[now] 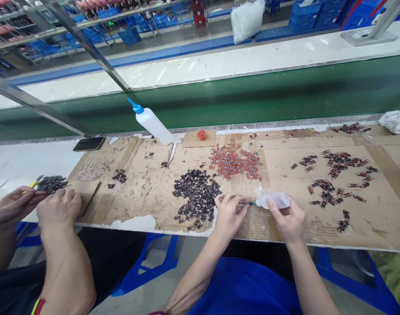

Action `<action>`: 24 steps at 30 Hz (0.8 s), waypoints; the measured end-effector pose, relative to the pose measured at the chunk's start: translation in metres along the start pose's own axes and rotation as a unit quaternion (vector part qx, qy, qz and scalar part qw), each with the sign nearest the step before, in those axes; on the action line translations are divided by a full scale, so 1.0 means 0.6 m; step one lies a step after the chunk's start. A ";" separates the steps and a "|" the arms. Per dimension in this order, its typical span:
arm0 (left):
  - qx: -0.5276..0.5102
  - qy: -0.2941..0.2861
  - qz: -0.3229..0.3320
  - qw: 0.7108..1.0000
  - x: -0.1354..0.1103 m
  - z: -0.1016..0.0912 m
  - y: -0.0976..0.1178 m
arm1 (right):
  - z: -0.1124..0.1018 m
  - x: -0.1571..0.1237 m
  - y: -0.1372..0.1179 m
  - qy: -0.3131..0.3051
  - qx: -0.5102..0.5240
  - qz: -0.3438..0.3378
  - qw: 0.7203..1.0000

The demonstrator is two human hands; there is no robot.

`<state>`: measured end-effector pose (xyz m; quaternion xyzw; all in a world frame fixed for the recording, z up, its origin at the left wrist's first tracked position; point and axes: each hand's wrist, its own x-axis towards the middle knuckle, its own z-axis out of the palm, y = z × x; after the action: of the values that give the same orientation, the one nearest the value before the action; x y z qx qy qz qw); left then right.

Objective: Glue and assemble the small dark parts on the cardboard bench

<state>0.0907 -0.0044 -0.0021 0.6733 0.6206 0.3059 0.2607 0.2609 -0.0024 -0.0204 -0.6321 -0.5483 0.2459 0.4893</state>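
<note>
My right hand point(290, 219) grips a small translucent squeeze bottle point(275, 200), tilted so that its thin nozzle points left. At the nozzle tip, the fingers of my left hand point(231, 215) are pinched together on something small, too tiny and covered to name. Just left of that hand lies a heap of small black parts point(196, 197). Beyond my hands spreads a pile of small red-and-metal parts point(235, 162). Red-and-black pieces point(342, 162) lie in loose clusters to the right, on the cardboard point(291, 183) that covers the table.
A large white bottle with a blue nozzle point(154, 126) and a small red cap point(202, 135) stand at the back. A phone point(88, 144) lies further left. At the left, a co-worker's hands point(57, 208) work beside another black heap point(52, 183). A green barrier point(219, 103) runs behind.
</note>
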 end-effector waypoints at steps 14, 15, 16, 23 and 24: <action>0.013 -0.012 0.015 1.000 0.016 -0.023 -0.005 | -0.020 0.029 -0.011 0.148 0.177 0.036 0.972; 0.025 0.007 0.011 1.000 0.021 -0.030 -0.008 | -0.022 0.032 -0.010 0.140 0.179 0.034 0.973; 0.040 0.029 0.003 0.999 0.028 -0.036 -0.012 | -0.023 0.036 -0.010 0.129 0.178 0.035 0.975; 0.143 0.076 -0.017 0.987 0.082 -0.057 -0.034 | -0.019 0.042 0.000 0.086 0.123 0.086 0.985; 0.152 0.071 -0.015 0.986 0.087 -0.055 -0.036 | -0.019 0.041 0.003 0.081 0.106 0.094 0.987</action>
<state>0.0543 0.0486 0.0090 0.6723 0.6869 0.2508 0.1152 0.2781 0.0171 -0.0121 -0.6431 -0.4161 0.2951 0.5712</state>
